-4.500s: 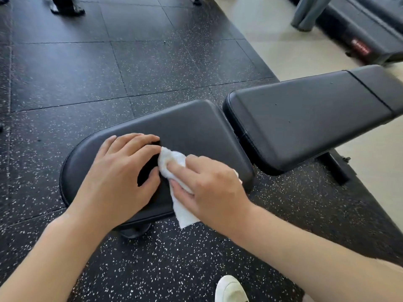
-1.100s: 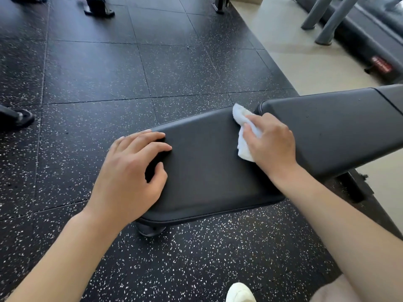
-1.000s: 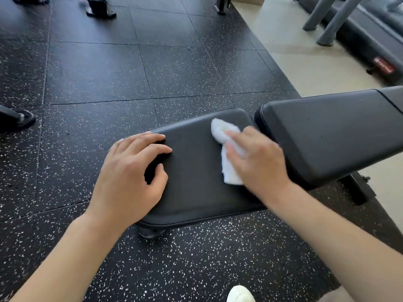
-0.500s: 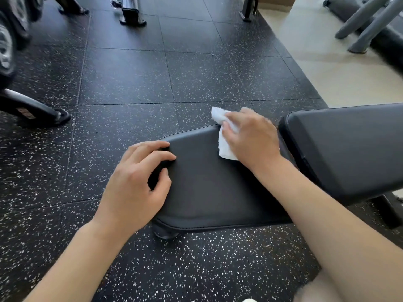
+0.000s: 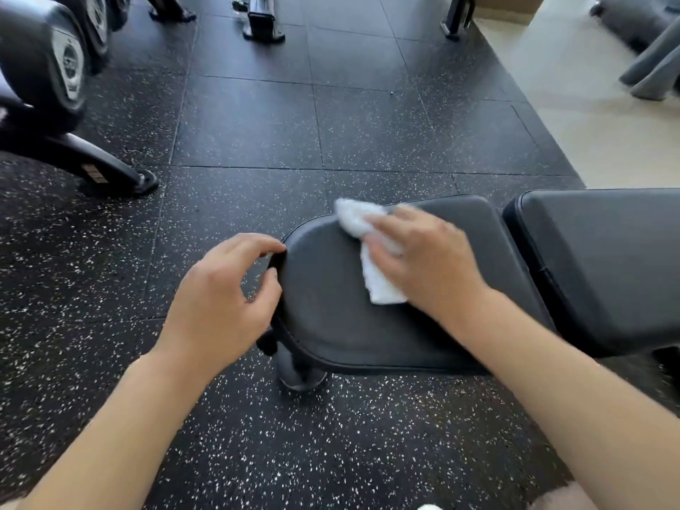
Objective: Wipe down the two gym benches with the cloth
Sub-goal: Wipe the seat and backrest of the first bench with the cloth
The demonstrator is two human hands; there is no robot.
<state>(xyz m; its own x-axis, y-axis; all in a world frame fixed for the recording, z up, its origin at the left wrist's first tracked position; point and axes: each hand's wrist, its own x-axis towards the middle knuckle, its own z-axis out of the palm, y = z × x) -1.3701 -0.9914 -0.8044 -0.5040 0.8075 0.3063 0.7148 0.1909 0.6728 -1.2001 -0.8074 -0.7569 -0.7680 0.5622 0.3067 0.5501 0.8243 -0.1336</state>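
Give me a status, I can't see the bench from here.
Right hand pressing white cloth on seat pad. Left hand at the pad's rounded end, fingers curled. Backrest pad untouched now. Nothing on the pads.

Speckled rubber floor (image 5: 368,134), dumbbells (image 5: 55,60) far left

At frame centre the black padded seat pad (image 5: 353,325) lies on the speckled rubber floor (image 5: 257,134); the black padded backrest (image 5: 603,266) sits just right of it. The right hand (image 5: 427,263) presses the white crumpled cloth (image 5: 368,252) on the seat's upper part. The left hand (image 5: 220,307) sits at the seat's left rim. A dark weight rack (image 5: 48,68) stands upper left.
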